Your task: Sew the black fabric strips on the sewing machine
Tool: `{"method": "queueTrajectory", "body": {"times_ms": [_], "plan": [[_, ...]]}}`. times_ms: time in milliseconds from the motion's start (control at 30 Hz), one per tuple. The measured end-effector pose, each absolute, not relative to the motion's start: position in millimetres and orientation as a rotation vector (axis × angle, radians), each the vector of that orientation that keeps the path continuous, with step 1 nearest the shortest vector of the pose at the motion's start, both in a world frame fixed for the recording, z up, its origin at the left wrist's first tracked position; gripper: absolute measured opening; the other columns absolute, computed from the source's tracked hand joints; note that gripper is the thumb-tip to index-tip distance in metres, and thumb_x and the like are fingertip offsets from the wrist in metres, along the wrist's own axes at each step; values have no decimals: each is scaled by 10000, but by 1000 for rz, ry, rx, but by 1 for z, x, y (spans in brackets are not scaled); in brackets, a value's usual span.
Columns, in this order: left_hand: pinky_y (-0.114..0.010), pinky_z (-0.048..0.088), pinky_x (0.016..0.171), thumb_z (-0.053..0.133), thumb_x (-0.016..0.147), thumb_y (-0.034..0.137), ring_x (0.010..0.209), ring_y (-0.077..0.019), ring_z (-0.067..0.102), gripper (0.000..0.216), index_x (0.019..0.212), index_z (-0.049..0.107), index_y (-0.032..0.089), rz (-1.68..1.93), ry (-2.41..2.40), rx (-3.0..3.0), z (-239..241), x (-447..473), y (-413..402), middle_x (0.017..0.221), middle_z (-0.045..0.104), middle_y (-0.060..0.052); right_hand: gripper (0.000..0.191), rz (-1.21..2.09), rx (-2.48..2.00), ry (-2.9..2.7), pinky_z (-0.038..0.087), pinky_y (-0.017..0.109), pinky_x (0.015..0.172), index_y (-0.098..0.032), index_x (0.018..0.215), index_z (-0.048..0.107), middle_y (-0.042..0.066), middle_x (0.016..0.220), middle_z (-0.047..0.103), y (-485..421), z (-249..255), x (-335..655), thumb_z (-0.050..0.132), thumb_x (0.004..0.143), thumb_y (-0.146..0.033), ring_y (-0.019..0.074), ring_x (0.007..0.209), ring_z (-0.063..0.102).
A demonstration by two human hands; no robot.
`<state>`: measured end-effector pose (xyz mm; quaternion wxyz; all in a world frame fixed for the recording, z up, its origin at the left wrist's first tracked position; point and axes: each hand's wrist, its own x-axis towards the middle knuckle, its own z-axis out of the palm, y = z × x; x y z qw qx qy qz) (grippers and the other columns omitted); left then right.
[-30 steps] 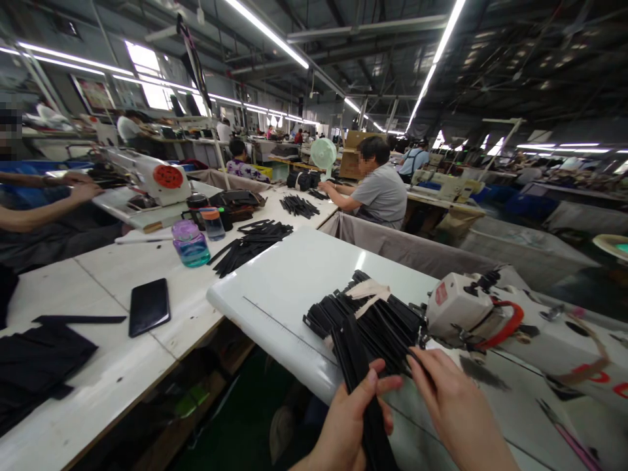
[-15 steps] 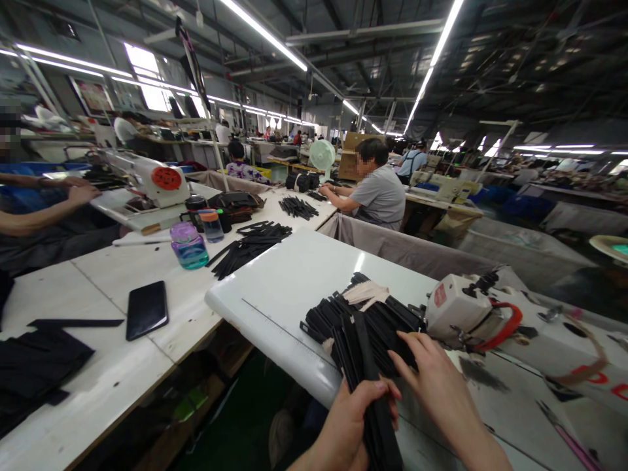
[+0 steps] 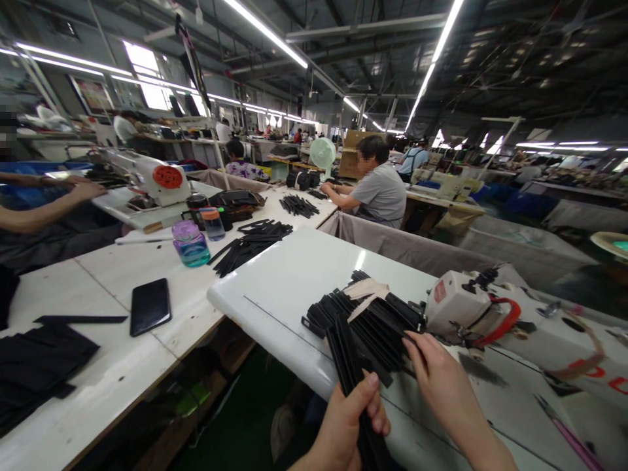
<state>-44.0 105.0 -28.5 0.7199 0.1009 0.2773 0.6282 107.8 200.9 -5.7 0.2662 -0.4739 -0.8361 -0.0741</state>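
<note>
Strips (image 3: 350,366) inside left hand (image 3: 350,422)

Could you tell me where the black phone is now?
In the head view the black phone lies flat on the left white table, right of a loose black strip, nearer than the purple-lidded bottle.

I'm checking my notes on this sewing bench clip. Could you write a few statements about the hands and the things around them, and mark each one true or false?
1. The left hand grips several black strips. True.
2. The right hand holds the phone. False: it touches the tied bundle of strips, and the phone lies on the neighbouring table.
3. A pale cloth tie wraps the bundle. True.
4. The water bottle has a red lid. False: its lid is purple.
</note>
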Motion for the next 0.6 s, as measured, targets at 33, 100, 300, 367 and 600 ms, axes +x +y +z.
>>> {"method": "queueTrajectory", "body": {"times_ms": [33,100,300,367,600], "plan": [[-237,409,515,808,699,441,508,-97,526,396,726,531,159,1387,628,198,-27,-43,105,579,548,31,435,-220,-1261,-2259,544,332,712,-143,1035,623,107,941,698,195,-5,109,276,1024,-405,218,821,691],[-274,486,608,820,688,433,753,-195,664,407,862,608,131,1375,632,150,-22,-43,105,842,694,-92,410,-283,-1178,-2301,547,318,694,-153,1009,626,99,907,702,178,-4,112,295,1023,-394,213,797,693],[-318,524,788,868,635,256,896,-238,688,329,815,625,126,1347,556,-62,-12,-46,111,897,722,-113,290,-144,-847,-2609,540,236,656,-202,1141,606,37,844,695,129,11,109,375,1008,-315,166,735,680],[-287,522,723,867,619,235,718,-174,671,325,776,601,132,1332,607,-84,-12,-46,112,732,688,-52,284,130,-938,-2591,535,203,656,-238,990,631,15,825,692,133,21,107,364,1014,-333,144,738,680],[-259,454,567,846,634,355,514,-83,515,409,815,534,164,1391,584,131,-18,-47,106,672,578,32,357,-25,-1525,-2310,546,399,709,-154,1139,558,163,1033,699,192,-20,132,442,867,-352,297,884,694]]}}
